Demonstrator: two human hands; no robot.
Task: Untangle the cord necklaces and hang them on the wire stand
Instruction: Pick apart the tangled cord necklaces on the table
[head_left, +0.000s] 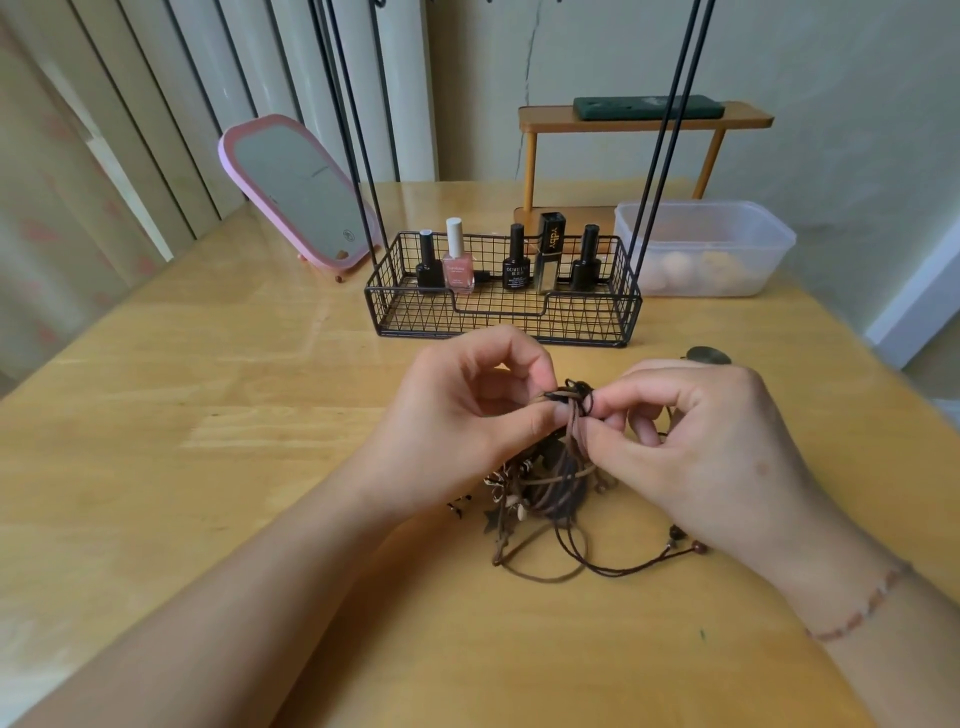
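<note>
The black wire stand (503, 291) runs out past the top edge, its hooks unseen. Both hands cover much of the tangled brown cord necklaces (558, 480), and pale round things inside the frosted plastic tub (706, 249) blur beyond naming.

The tabletop (218, 441) is pale varnished wood with a soft sheen. The wire stand (501, 317) is thin black metal, matt. The cord necklaces (550, 499) are brown matt cord with small beads. The far right tub (727, 228) is cloudy translucent plastic.
</note>
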